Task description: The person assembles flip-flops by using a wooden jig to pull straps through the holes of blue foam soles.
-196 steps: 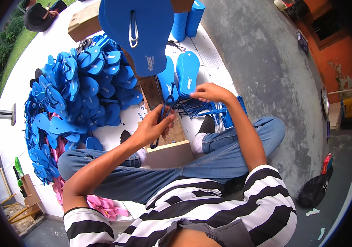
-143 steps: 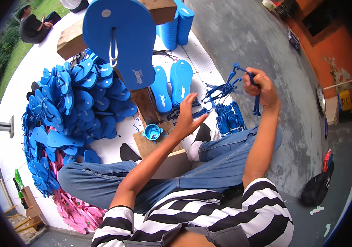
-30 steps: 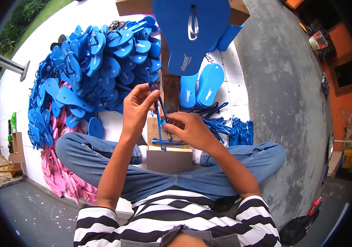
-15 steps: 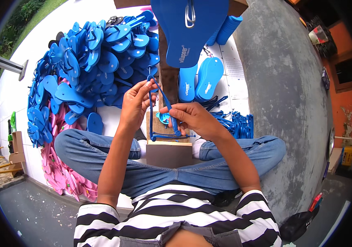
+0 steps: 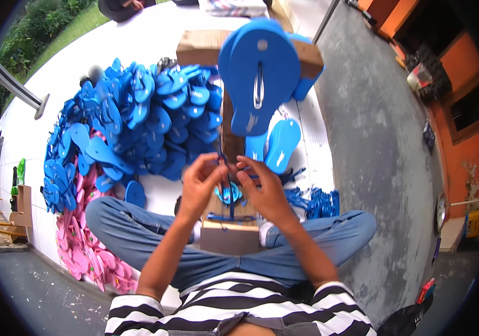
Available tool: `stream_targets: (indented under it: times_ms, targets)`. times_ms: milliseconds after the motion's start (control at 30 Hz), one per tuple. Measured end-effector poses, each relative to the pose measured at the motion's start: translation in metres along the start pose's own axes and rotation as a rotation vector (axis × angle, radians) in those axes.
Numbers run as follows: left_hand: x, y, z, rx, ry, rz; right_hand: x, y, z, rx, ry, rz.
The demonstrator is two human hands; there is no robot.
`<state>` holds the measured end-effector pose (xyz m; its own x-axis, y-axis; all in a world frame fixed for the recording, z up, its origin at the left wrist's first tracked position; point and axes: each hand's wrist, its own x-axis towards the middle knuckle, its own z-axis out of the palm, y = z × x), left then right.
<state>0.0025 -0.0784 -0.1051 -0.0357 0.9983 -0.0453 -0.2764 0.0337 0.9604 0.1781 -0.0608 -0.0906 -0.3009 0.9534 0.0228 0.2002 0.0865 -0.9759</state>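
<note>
1. Person sits cross-legged in blue jeans and a black-and-white striped shirt, with a wooden block [image 5: 229,224] standing between the knees. I'll place everything off that block.
2. Left hand [image 5: 200,182] is right above the block, fingers pinched on the upper part of a thin blue strap [image 5: 230,196] that hangs down over the block's top.
3. Right hand [image 5: 264,187] is just right of the left one, also over the block, its fingers curled in on the same strap near the top. So both hands are closed on it, thumbs nearly meeting.
4. A small round blue cup [image 5: 229,194] sits on top of the block, just behind the strap. Can't tell what's inside it.
5. Beyond the block, a big blue flip-flop sole [image 5: 262,78] sits propped up on a wooden stand [image 5: 206,50], underside facing the camera.
6. Two more blue soles [image 5: 276,147] lie flat just past the block, slightly right.
7. Right of the block, by the right knee, there's a bundle of loose blue straps [image 5: 315,201] on the floor.
8. Left of the block and beyond it is a huge pile of blue flip-flops [image 5: 127,123], and a pink pile [image 5: 82,246] lies farther left, beside the left knee.
</note>
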Motion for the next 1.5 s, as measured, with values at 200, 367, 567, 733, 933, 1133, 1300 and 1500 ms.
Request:
stream_targets:
  times_ms: [200, 367, 567, 733, 933, 1133, 1300, 1500]
  targets:
    - [-0.017, 0.016, 0.047, -0.029, 0.037, 0.256, 0.001, -0.056, 0.016, 0.081, 0.266, -0.310]
    - [0.000, 0.044, 0.054, 0.166, -0.051, 0.397, 0.016, -0.082, 0.005, 0.255, 0.381, -0.339]
    - [0.021, 0.084, 0.043, 0.156, -0.110, 0.419, 0.026, -0.111, -0.011, 0.385, 0.462, -0.328]
    - [0.057, 0.121, 0.037, 0.211, 0.052, 0.556, 0.036, -0.108, -0.015, 0.234, 0.466, -0.374]
    - [0.088, 0.163, 0.049, 0.591, 0.144, 0.849, 0.036, -0.116, -0.020, -0.109, 0.532, -0.530]
    - [0.095, 0.177, 0.054, 0.784, 0.059, 0.856, 0.034, -0.125, -0.020, -0.278, 0.519, -0.645]
    - [0.096, 0.182, 0.058, 0.833, 0.075, 0.891, 0.046, -0.131, -0.032, -0.387, 0.457, -0.606]
    - [0.090, 0.189, 0.060, 1.027, 0.124, 0.983, 0.041, -0.134, -0.043, -0.647, 0.380, -0.757]
